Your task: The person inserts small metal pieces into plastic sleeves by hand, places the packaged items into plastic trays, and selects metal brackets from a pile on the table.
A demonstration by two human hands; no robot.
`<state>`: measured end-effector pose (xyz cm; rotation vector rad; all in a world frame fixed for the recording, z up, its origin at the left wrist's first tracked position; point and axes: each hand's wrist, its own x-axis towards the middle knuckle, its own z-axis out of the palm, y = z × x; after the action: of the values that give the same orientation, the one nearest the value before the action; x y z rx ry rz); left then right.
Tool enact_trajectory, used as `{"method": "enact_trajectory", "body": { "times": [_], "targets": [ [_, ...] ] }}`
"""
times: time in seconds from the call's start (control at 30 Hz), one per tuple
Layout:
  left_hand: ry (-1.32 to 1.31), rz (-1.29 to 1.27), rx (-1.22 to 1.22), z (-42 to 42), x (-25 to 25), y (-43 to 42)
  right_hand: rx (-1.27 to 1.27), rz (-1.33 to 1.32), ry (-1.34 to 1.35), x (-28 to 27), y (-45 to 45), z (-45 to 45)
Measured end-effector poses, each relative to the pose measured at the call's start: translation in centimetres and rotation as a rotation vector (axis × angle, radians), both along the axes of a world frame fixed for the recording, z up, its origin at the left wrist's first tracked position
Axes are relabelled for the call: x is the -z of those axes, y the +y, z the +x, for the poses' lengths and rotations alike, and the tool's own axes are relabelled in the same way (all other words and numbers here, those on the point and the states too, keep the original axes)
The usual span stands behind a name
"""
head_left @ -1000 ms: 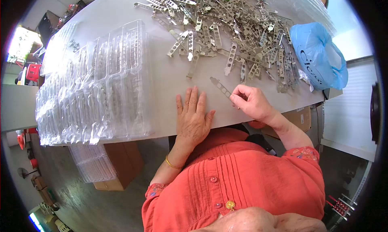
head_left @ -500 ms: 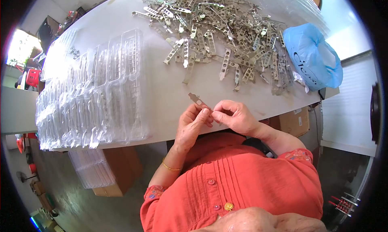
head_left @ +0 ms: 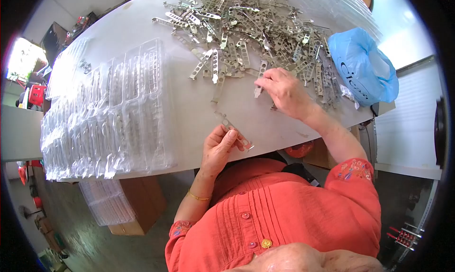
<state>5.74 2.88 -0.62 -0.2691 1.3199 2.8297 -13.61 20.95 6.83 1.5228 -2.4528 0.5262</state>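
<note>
L hand is just past the counter's near edge, in front of the torso: wrist upright, forearm rising from the lap side, thumb up. Its thumb & fingers are clamped on the held bracket, a thin metal strip w/ round holes, tilted, far end pointing up & L, near end sticking out past the fingers toward the R.

R arm reaches fwd & across, elbow bent out. R hand is palm-down over the counter, fingers curled, thumb & forefinger tips together on the edge of the second bracket, which lies by the pile's near side, approx. lengthwise to the person. The two hands are well apart.

Materials: bracket pile is shiny, grey-silver, tangled every which way, mostly flat perforated strips w/ notched tabs. To its R, the blue bag, thin crinkly plastic, bulging, dark lettering. On the L side, clear trays, glossy & ribbed, packed in a row, w/ strips showing thru. Counter top is pale, smooth, curved at the far L. Below it, a brown cardboard box beside more clear plastic. Person's top is red cloth, pleated, embroidered cuffs; thin gold bracelet on L wrist.
</note>
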Motion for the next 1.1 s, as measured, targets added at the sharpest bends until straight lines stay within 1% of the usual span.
{"method": "enact_trajectory", "body": {
  "times": [0.03,0.1,0.13,0.2,0.23,0.3,0.43,0.5,0.53,0.63,0.7,0.73,0.8,0.83,0.9,0.93,0.97,1.03,1.07,1.1],
  "targets": [
    [0.0,0.004,-0.008,0.0,0.0,0.0,-0.004,-0.001,-0.004,0.2,-0.1,-0.9],
    [0.005,0.02,-0.011,0.1,0.1,0.1,-0.094,0.161,0.223,0.7,-0.4,-2.4],
    [0.016,0.037,-0.01,0.1,0.2,0.0,-0.097,0.159,0.219,0.7,-0.5,-3.1],
    [0.018,0.04,0.003,0.1,0.2,-0.1,-0.189,0.294,0.248,0.5,-0.7,-4.2],
    [0.024,0.046,0.022,0.1,0.2,-0.2,-0.192,0.293,0.245,0.2,-0.8,-4.6],
    [0.02,0.047,0.016,0.1,0.2,-0.2,-0.242,0.437,0.155,-0.6,-1.1,-5.2],
    [0.0,0.03,0.008,0.1,0.6,-0.3,-0.283,0.407,0.17,-0.5,-1.2,-6.4],
    [0.01,0.045,0.006,0.1,0.3,-0.2,-0.349,0.271,0.278,-0.6,-1.1,-6.7],
    [0.022,0.059,0.005,0.0,0.2,-0.2,-0.349,0.272,0.281,-0.8,-1.0,-6.8],
    [0.035,0.056,0.017,0.0,0.7,-0.3,-0.282,0.261,0.271,-1.8,-0.8,-7.0],
    [0.033,0.069,0.007,0.0,0.6,-0.2,-0.206,0.127,0.241,-2.6,-0.6,-6.8],
    [0.032,0.082,-0.001,0.0,0.6,-0.2,-0.205,0.128,0.245,-2.6,-0.5,-7.0],
    [0.029,0.078,0.003,0.0,0.8,-0.2,-0.078,0.016,0.301,-2.9,-0.3,-7.1],
    [0.022,0.073,0.004,-0.1,0.9,-0.2,-0.075,0.018,0.304,-3.2,-0.3,-6.8],
    [0.025,0.085,0.002,-0.1,0.9,-0.2,0.218,-0.183,-0.559,-3.8,-0.3,-5.2],
    [0.025,0.097,-0.002,-0.1,0.8,-0.2,0.203,-0.252,-0.735,-3.7,-0.1,-4.7],
    [0.023,0.098,-0.003,-0.1,0.8,-0.3,0.203,-0.251,-0.737,-3.6,0.0,-3.8],
    [0.006,0.164,0.017,-0.1,0.8,-0.4,0.271,-0.221,-1.16,-3.2,0.1,-1.5],
    [0.001,0.167,0.013,-0.1,0.7,-0.5,0.217,-0.222,-1.252,-2.2,0.5,-0.6],
    [-0.023,0.186,0.016,-0.1,0.5,-0.5,0.217,-0.216,-1.259,-1.7,0.6,0.4]
  ]
}}
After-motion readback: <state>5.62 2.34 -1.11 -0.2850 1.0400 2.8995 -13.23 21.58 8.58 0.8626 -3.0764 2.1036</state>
